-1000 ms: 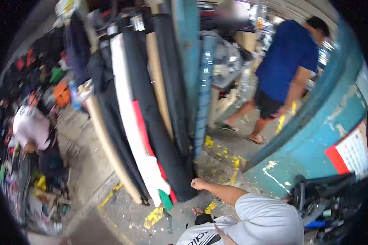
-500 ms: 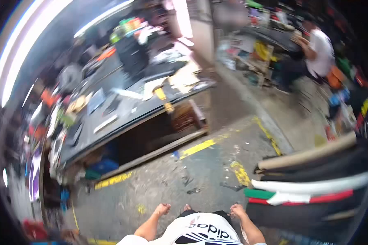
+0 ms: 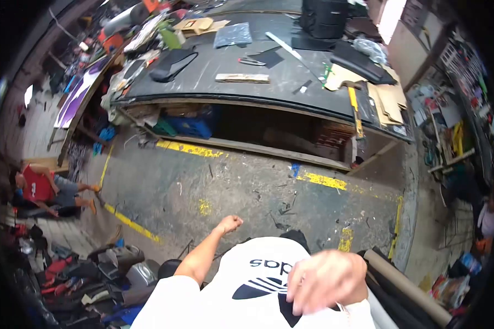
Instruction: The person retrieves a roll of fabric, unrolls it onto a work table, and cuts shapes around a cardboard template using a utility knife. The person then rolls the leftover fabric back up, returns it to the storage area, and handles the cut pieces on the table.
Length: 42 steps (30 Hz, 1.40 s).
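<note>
My left hand (image 3: 229, 223) hangs low over the floor, its fingers curled in and nothing visible in them. Large and somewhat blurred, my right hand (image 3: 326, 279) is raised in front of the white shirt (image 3: 247, 255), its fingers loosely bent and apart, holding nothing that shows. Ahead stands a dark-topped worktable (image 3: 203, 90). On it lie a wooden strip (image 3: 242, 78), red-handled scissors (image 3: 251, 61), a metal ruler (image 3: 284, 45), a black fabric piece (image 3: 172, 64) and a yellow-handled hammer (image 3: 355, 107). Neither hand touches the table.
A seated person in red (image 3: 38, 183) is at the left, and part of another person (image 3: 488, 222) at the far right. Dark items (image 3: 66, 274) are heaped at lower left. Fabric rolls (image 3: 403, 285) lie at lower right. Yellow lines (image 3: 324, 181) mark the floor.
The view has swung from the rolls and doorway round to the worktable, now straight ahead. My right hand has risen to the chest; my left hand stays low.
</note>
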Tool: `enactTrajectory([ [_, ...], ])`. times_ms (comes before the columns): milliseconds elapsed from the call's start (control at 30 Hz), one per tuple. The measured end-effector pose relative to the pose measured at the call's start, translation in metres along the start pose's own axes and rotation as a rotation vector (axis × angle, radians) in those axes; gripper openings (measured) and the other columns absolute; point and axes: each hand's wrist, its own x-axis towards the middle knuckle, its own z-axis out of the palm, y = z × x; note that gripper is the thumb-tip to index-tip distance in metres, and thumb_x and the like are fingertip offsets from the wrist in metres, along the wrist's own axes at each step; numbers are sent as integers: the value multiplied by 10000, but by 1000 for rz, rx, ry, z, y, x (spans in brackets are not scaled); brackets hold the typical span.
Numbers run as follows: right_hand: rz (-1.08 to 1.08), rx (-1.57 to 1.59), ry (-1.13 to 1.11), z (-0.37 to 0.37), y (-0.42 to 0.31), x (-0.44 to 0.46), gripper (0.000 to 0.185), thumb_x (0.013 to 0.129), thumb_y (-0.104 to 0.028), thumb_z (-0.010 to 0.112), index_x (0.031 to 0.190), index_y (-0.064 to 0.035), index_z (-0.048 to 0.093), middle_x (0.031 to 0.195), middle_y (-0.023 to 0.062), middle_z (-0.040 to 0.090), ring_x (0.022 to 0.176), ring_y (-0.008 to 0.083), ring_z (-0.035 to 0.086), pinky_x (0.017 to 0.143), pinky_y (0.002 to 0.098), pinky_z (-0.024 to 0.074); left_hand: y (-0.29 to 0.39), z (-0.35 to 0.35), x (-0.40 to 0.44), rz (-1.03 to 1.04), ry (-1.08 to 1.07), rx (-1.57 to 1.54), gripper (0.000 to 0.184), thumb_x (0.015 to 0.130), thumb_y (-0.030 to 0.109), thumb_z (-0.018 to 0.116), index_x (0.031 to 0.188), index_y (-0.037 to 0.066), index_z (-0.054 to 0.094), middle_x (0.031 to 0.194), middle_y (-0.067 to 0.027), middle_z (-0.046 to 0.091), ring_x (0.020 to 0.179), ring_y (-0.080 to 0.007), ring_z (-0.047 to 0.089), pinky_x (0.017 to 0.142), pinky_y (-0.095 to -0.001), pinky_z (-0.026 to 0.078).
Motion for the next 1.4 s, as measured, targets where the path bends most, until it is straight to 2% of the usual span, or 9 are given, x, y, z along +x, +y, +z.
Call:
enactTrajectory([
  [100, -68, -74, -321, -24, -26, 57, 21, 916, -64, 733, 920, -66, 712, 902, 150, 756, 1087, 373, 686, 994, 472, 520, 45, -7, -4, 43, 26, -76, 285, 974, 356, 677, 1054, 85, 718, 827, -4, 670, 681, -129, 590, 645, -308, 507],
  [233, -322, 124, -278, -82, -23, 81, 301, 1048, -154, 534, 841, 0, 689, 886, 195, 655, 776, 338, 629, 707, 424, 500, 83, -26, 18, 72, 134, -173, 258, 975, 336, 681, 1061, 96, 720, 836, 15, 668, 697, -117, 583, 663, -301, 502],
  [500, -298, 365, -533, -229, -56, 111, 329, 1059, -214, 525, 849, -12, 678, 949, 190, 647, 875, 348, 621, 729, 452, 490, 58, -28, 4, -127, 396, -291, 243, 980, 334, 694, 1081, 115, 725, 845, 39, 661, 719, -99, 565, 663, -291, 484],
  [633, 106, 316, -670, -293, -73, 126, 328, 1039, -262, 584, 859, -10, 692, 1027, 208, 649, 941, 363, 631, 775, 475, 493, 77, -10, -12, -157, 411, -495, 255, 985, 340, 695, 1086, 108, 724, 835, 44, 653, 706, -98, 556, 648, -294, 479],
  [767, -89, 412, -732, -316, -31, 122, 354, 998, -381, 652, 894, -48, 711, 1097, 219, 639, 1123, 408, 620, 973, 574, 439, 153, -32, 11, -66, 417, -581, 320, 998, 362, 680, 1128, 71, 708, 895, 24, 668, 794, -96, 584, 725, -293, 508],
  [867, 395, 916, -304, -321, -21, 103, 80, 953, -41, 695, 910, -42, 628, 1275, 263, 674, 1367, 436, 527, 1156, 590, 351, 239, -70, 33, 119, 422, -580, 330, 1004, 354, 681, 1132, 49, 697, 951, 17, 682, 848, -106, 603, 783, -292, 517],
  [967, 419, 1130, 102, -328, -35, 134, 174, 986, -60, 678, 869, -72, 549, 1246, 341, 659, 1463, 487, 391, 1214, 649, 207, 278, -100, 93, 389, 482, -419, 278, 1011, 303, 667, 1129, 54, 704, 1005, -51, 716, 923, -172, 655, 842, -321, 531],
  [1200, 323, 994, 563, -309, -20, 131, 155, 971, -74, 696, 876, -67, 574, 1210, 314, 671, 1389, 466, 420, 1185, 633, 236, 436, -246, 135, 875, 734, 299, 256, 921, 241, 726, 1124, 89, 692, 1115, -144, 641, 1161, -352, 570, 1073, -475, 420],
  [1400, 161, 861, 786, -325, 18, 183, 140, 956, -89, 714, 883, -63, 598, 1173, 287, 683, 1315, 444, 449, 1157, 618, 265, 463, -340, 215, 963, 917, 753, 604, 868, 555, 732, 1307, 152, 638, 1306, -70, 618, 1330, -318, 498, 1150, -573, 305],
])
